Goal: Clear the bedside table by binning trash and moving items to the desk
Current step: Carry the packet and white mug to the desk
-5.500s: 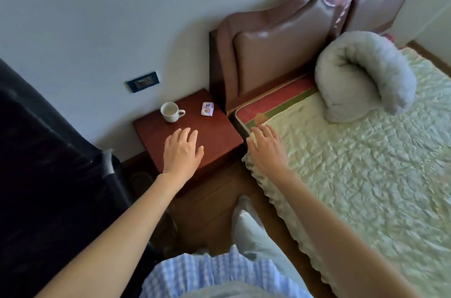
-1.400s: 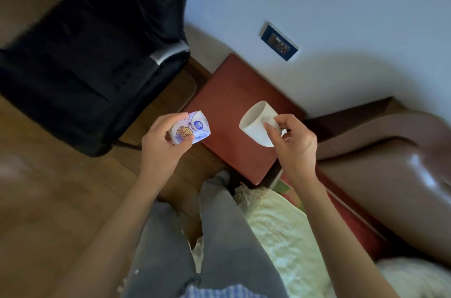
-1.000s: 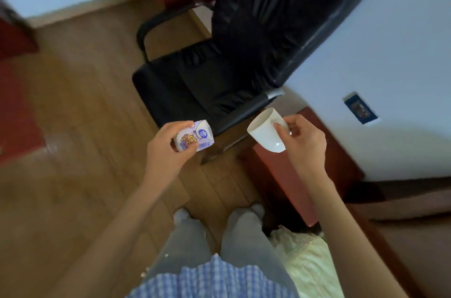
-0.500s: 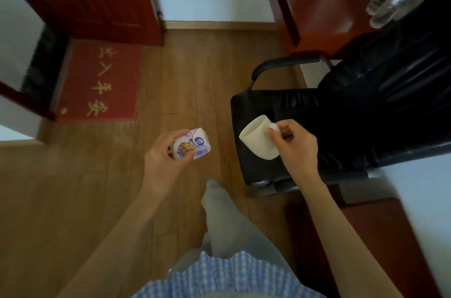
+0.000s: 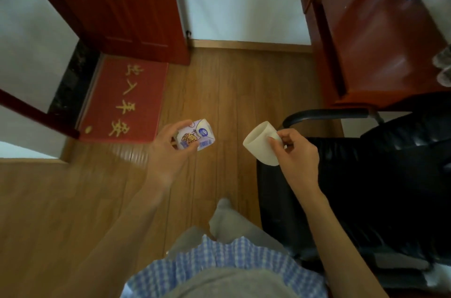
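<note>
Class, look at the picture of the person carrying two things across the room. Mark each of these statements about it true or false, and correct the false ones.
1. The left hand holds a small printed packet. True.
2. The right hand is empty. False: it holds a white cup, with its fingers at the handle side.
3. The cup stands upright on the floor. False: it is held in the air, tilted, its mouth facing left.
4. A red doormat lies on the wooden floor by the door. True.
5. A black chair is on the person's right. True.
6. The packet lies on the desk. False: it is in the left hand, above the floor.
</note>
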Demonstrator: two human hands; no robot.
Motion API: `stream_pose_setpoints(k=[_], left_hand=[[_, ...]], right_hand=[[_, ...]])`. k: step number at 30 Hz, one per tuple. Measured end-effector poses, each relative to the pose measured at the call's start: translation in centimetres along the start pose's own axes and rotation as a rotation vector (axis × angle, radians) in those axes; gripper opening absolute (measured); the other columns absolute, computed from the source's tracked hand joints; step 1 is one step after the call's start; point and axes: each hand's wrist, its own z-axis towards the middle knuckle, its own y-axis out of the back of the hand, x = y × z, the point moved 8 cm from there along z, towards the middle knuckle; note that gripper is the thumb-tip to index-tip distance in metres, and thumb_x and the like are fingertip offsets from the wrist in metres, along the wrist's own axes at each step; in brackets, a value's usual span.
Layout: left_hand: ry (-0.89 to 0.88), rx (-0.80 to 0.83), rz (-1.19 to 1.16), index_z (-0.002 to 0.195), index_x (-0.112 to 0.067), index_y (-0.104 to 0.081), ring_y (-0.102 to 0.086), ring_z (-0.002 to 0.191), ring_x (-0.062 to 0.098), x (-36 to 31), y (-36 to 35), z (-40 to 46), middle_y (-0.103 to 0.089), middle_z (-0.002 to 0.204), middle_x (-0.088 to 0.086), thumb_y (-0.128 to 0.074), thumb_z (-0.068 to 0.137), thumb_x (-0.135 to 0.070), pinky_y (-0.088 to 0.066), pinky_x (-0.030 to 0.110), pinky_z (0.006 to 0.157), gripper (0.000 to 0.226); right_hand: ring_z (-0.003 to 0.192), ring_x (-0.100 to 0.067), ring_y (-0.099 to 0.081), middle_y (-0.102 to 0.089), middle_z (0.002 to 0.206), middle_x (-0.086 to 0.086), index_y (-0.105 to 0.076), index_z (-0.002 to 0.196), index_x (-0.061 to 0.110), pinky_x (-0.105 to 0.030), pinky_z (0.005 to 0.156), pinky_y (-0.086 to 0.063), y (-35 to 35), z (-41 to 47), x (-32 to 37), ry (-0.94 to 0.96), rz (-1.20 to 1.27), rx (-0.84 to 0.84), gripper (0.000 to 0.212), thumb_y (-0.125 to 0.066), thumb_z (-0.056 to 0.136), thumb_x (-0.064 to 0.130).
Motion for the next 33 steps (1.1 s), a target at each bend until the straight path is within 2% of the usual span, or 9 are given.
stream_pose_setpoints(k=[2, 7, 11, 17, 21, 25, 33], left_hand=[[-0.02, -0.009, 0.006, 0.113, -0.022, -0.065, -0.058, 0.084, -0.012, -0.8, -0.2, 3.2, -0.062, 0.108, -0.009, -0.077, 0.074, -0.011, -0.046, 0.006, 0.068, 0.042], [-0.043, 0.031, -0.061, 0.113, -0.021, -0.065, -0.06, 0.085, -0.002, -1.9, -1.4, 10.8, -0.062, 0.109, -0.004, -0.076, 0.074, -0.008, -0.05, 0.011, 0.068, 0.043], [-0.1, 0.098, -0.043, 0.113, -0.018, -0.065, -0.059, 0.085, -0.007, -2.8, -3.0, 17.4, -0.062, 0.108, -0.006, -0.076, 0.074, -0.008, -0.049, 0.01, 0.067, 0.042], [-0.203, 0.206, -0.041, 0.113, -0.019, -0.064, -0.059, 0.088, -0.004, -5.1, -5.0, 28.9, -0.06, 0.109, -0.009, -0.076, 0.074, -0.01, -0.049, 0.009, 0.066, 0.041], [-0.253, 0.326, -0.021, 0.115, -0.018, -0.063, -0.059, 0.092, 0.005, -7.5, -6.7, 35.9, -0.058, 0.113, -0.005, -0.074, 0.076, -0.007, -0.05, 0.009, 0.068, 0.042], [-0.285, 0.408, -0.004, 0.114, -0.019, -0.064, -0.061, 0.094, 0.008, -9.5, -8.7, 41.9, -0.061, 0.114, -0.004, -0.075, 0.075, -0.008, -0.05, 0.009, 0.067, 0.042], [-0.312, 0.597, 0.008, 0.116, -0.015, -0.063, -0.06, 0.092, 0.012, -13.8, -18.4, 48.9, -0.06, 0.116, -0.003, -0.076, 0.074, -0.011, -0.05, 0.007, 0.061, 0.044]], right_hand=[[0.085, -0.005, -0.059, -0.064, 0.097, 0.007, -0.062, 0.101, 0.022, -0.021, 0.065, -0.051, -0.4, 2.8, 0.9, 0.004, 0.002, 0.014, 0.02, -0.065, 0.086, 0.034], [0.087, -0.005, -0.06, -0.064, 0.098, 0.007, -0.062, 0.101, 0.019, -0.015, 0.062, -0.044, -1.3, 9.3, 3.0, -0.002, 0.033, 0.046, 0.021, -0.066, 0.085, 0.033], [0.085, -0.006, -0.06, -0.064, 0.095, 0.008, -0.063, 0.101, 0.02, -0.016, 0.063, -0.046, -2.6, 14.5, 4.1, -0.016, 0.019, 0.027, 0.022, -0.066, 0.085, 0.034], [0.081, -0.002, -0.059, -0.063, 0.087, 0.011, -0.063, 0.096, 0.024, -0.016, 0.062, -0.045, -3.6, 22.3, 5.4, -0.113, 0.026, -0.114, 0.019, -0.067, 0.083, 0.037], [0.081, -0.003, -0.058, -0.061, 0.087, 0.011, -0.062, 0.092, 0.025, -0.017, 0.062, -0.044, -3.8, 26.6, 6.1, -0.218, 0.043, -0.222, 0.015, -0.068, 0.084, 0.036], [0.076, 0.001, -0.056, -0.057, 0.08, 0.02, -0.063, 0.093, 0.023, -0.017, 0.061, -0.045, -3.6, 30.0, 6.5, -0.263, 0.0, -0.311, 0.014, -0.069, 0.084, 0.031], [0.068, 0.0, -0.056, -0.058, 0.071, 0.019, -0.059, 0.079, 0.032, -0.021, 0.059, -0.046, -0.5, 35.9, 4.2, -0.354, -0.084, -0.421, 0.015, -0.073, 0.079, 0.03]])
